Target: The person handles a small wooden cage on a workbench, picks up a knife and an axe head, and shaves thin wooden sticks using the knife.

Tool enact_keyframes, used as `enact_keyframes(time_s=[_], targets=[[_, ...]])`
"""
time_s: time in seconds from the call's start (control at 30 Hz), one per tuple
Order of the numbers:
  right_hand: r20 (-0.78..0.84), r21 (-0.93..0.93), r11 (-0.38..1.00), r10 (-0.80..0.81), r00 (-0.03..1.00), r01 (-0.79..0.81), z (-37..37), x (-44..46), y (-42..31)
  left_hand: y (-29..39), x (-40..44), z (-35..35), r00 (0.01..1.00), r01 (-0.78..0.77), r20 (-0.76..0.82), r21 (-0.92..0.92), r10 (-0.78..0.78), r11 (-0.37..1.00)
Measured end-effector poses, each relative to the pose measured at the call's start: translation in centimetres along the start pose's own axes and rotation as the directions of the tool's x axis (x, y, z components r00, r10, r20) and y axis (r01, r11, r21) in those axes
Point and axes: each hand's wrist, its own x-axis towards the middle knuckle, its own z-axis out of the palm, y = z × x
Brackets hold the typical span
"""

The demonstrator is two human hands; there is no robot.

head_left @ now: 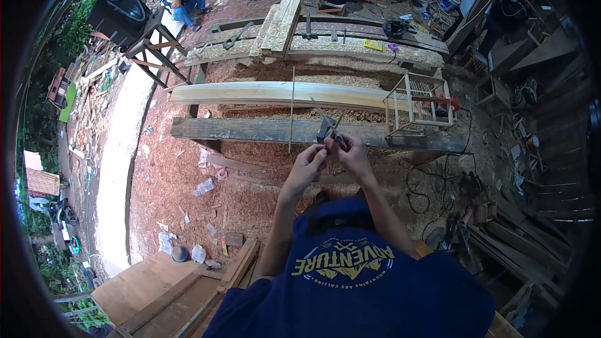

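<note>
My left hand has its fingers pinched together in front of my chest, touching a small dark piece too small to name. Beside it, my right hand is wrapped round a dark tool that looks like pliers or cutters, its metal end pointing away from me. Both hands are close together above the near edge of a long grey beam. A thin wooden stick lies across the beam and a pale plank to the left. A small wooden-barred cage rests on the beam to the right.
Behind the plank stands a bench with short boards, hand tools and a yellow packet. A red power tool sits by the cage, its cord trailing down. One person sits far left; others are at the back. Shavings cover the ground.
</note>
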Motion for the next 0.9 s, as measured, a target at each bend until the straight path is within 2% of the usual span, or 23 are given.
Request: enact_keyframes(time_s=[0.07,0.17,0.23,0.33,0.4,0.47,0.57,0.6,0.7,0.8,0.9], targets=[[0.015,0.280,0.957,0.070,0.997,-0.071,0.3,0.3,0.4,-0.1,-0.2,0.4,0.999,-0.042,0.013,0.025,0.042,0.999],[-0.112,0.127,0.992,0.018,0.994,-0.004,-1.8,1.4,-2.6,-0.1,-1.3,0.3,0.999,-0.026,0.039,0.063,0.024,0.998],[-0.235,0.166,0.986,0.028,0.972,0.012,-3.7,2.7,-3.5,0.1,-2.5,-0.5,0.998,0.002,0.064,0.099,-0.009,0.995],[-0.311,0.100,0.990,-0.063,0.948,0.098,-6.5,4.4,-4.0,0.1,-4.4,-2.1,0.995,-0.002,0.097,0.161,-0.014,0.987],[-0.288,0.101,0.989,-0.076,0.955,0.109,-6.7,4.5,-4.1,-0.3,-5.1,-2.6,0.995,-0.043,0.098,0.189,0.025,0.981],[-0.273,0.098,0.991,-0.061,0.960,0.091,-6.0,4.2,-4.0,-0.3,-5.5,-2.4,0.995,-0.030,0.100,0.162,0.014,0.986],[-0.220,0.193,0.979,-0.021,0.975,0.064,-3.5,2.8,-4.0,-0.7,-5.5,-1.8,0.997,0.022,0.071,0.079,-0.027,0.997],[-0.117,0.202,0.979,-0.007,0.993,0.030,-3.9,3.0,-1.0,-0.9,-5.4,-1.6,0.997,0.044,0.059,0.046,-0.046,0.998],[-0.069,0.123,0.992,0.022,0.997,-0.013,-1.9,0.4,-0.5,-1.3,-5.3,-1.3,0.997,0.075,0.018,-0.050,-0.074,0.996],[-0.038,0.038,0.998,-0.047,0.998,0.049,0.5,-1.2,1.7,-0.8,-5.7,-1.3,0.993,0.113,0.051,-0.279,-0.103,0.954],[0.016,-0.099,0.993,-0.070,0.997,0.071,1.6,-3.0,1.5,-1.9,-5.4,-2.2,0.993,0.121,0.045,-0.372,-0.112,0.920]])
